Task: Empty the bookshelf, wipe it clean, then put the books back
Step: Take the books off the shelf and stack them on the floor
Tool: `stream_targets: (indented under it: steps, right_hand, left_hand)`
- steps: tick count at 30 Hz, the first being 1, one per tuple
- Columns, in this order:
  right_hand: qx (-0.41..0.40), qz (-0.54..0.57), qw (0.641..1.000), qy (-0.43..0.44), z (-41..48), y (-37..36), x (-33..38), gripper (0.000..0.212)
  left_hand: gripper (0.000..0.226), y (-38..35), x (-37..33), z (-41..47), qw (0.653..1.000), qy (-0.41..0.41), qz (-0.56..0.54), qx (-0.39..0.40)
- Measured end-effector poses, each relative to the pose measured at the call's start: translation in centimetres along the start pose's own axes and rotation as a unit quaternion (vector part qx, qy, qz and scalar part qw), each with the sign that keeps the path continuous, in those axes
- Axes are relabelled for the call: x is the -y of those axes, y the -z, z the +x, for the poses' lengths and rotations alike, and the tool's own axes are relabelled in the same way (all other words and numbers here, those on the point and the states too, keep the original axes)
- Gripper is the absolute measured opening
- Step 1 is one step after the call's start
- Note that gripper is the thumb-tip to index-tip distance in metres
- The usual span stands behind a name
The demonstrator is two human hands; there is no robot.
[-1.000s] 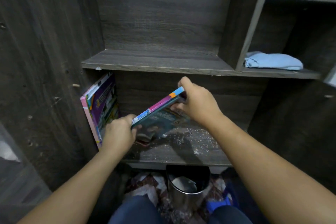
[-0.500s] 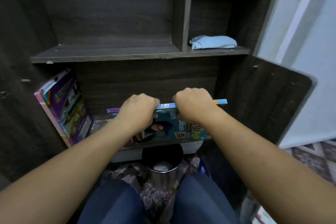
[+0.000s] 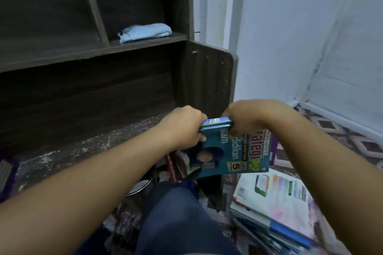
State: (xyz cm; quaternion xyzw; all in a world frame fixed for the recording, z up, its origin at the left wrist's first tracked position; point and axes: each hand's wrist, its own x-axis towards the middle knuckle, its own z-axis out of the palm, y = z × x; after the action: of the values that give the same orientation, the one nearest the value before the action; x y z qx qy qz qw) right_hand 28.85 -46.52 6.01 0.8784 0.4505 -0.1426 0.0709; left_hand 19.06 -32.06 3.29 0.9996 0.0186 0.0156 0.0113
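Your left hand (image 3: 182, 128): it is closed on the left part of the top edge of the stack of books (image 3: 232, 155). The back of the hand faces you. One digit lies on the teal front cover, and the other fingers go behind the stack, where you cannot see them.
Your right hand (image 3: 246, 118): it is closed on the right part of the same top edge, knuckles up, with the fingers curled down over the edge. The fingertips are hidden.
Stack of books: a few thin books are pressed together and hang down from your two hands. The teal cover is turned to you and its print runs sideways. A short piece of the top edge shows between the hands.
Place of the stack: it is in the air, outside the bookshelf (image 3: 83, 56), in front of its right side panel (image 3: 205, 80) and above the floor (image 3: 352, 143).
Pile of books (image 3: 275, 198): it lies on the floor below and to the right of the stack, apart from it.
Lower shelf (image 3: 93, 145): its board is dusty with pale specks. At its left end a purple book (image 3: 6, 170) shows at the edge of the view.
Cloth (image 3: 145, 32): light blue and folded, it lies in the upper right compartment, near the front edge.
Bin (image 3: 138, 187): its metal rim shows under the lower shelf, mostly behind your left forearm.
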Motion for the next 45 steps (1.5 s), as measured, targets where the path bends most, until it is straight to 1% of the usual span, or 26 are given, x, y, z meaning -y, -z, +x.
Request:
stream_targets:
  steps: [4,7,11,13,14,17,20,23,25,27,30,33,35,38,40,43,45]
  right_hand:
    - [0.02,0.036,0.998,-0.049,-2.4,-2.8,-5.2,0.019]
    - [0.02,0.034,0.996,-0.074,-3.3,-5.3,-8.4,0.012]
    - [-0.024,0.037,0.991,-0.123,-3.7,-8.3,-12.7,0.015]
    - [-0.054,0.015,0.988,-0.144,-3.6,-9.9,-14.5,0.011]
    - [-0.074,0.002,0.985,-0.157,-3.5,-10.8,-15.3,0.013]
    - [-0.13,-0.034,0.972,-0.193,-2.7,-13.4,-17.0,0.032]
    - [-0.173,-0.047,0.958,-0.223,-1.2,-17.1,-18.1,0.046]
    - [-0.208,-0.046,0.951,-0.223,0.5,-21.2,-18.9,0.05]
    - [-0.204,-0.032,0.952,-0.228,1.6,-23.9,-19.4,0.055]
    - [-0.207,-0.025,0.95,-0.232,2.3,-26.6,-19.5,0.056]
    - [-0.214,-0.019,0.948,-0.235,2.7,-30.6,-18.7,0.059]
    - [-0.237,-0.021,0.941,-0.241,2.6,-34.5,-17.5,0.07]
    - [-0.211,0.001,0.95,-0.231,2.1,-36.1,-16.5,0.075]
    - [-0.122,0.019,0.967,-0.222,1.5,-38.3,-15.1,0.078]
    - [-0.097,0.036,0.971,-0.215,1.3,-39.2,-14.8,0.079]
    - [-0.047,0.064,0.978,-0.191,1.2,-40.4,-14.7,0.073]
    - [-0.026,0.084,0.978,-0.19,1.1,-40.6,-14.7,0.077]
  left_hand:
    - [0.024,-2.4,-5.0,3.7,0.998,-0.06,0.001,0.009]
    - [0.025,-4.2,-7.9,6.4,0.996,-0.081,0.003,0.026]
    - [0.02,-6.2,-11.0,10.0,0.994,-0.099,0.001,0.045]
    - [0.013,-7.7,-12.0,11.8,0.994,-0.1,0.001,0.042]
    - [0.009,-8.5,-12.5,12.6,0.994,-0.097,-0.002,0.039]
    - [0.004,-11.2,-13.3,14.4,0.996,-0.085,-0.013,0.035]
    - [0.016,-14.4,-13.3,15.9,0.996,-0.075,-0.042,0.034]
    - [0.047,-18.1,-13.0,16.4,0.996,-0.061,-0.058,0.041]
    - [0.066,-20.2,-12.9,16.5,0.994,-0.06,-0.061,0.067]
    - [0.078,-21.9,-12.7,16.3,0.992,-0.07,-0.043,0.099]
    - [0.082,-24.4,-12.2,15.6,0.988,-0.104,0.001,0.112]
    - [0.079,-27.0,-12.0,14.2,0.981,-0.146,0.045,0.124]
    - [0.077,-28.7,-11.8,13.2,0.971,-0.175,0.068,0.145]
    - [0.082,-30.9,-11.7,11.9,0.96,-0.183,0.074,0.197]
    - [0.076,-32.0,-11.6,11.4,0.953,-0.182,0.071,0.233]
    - [0.064,-32.8,-11.2,11.4,0.932,-0.185,0.088,0.301]
    - [0.063,-32.9,-10.9,11.4,0.92,-0.184,0.096,0.332]
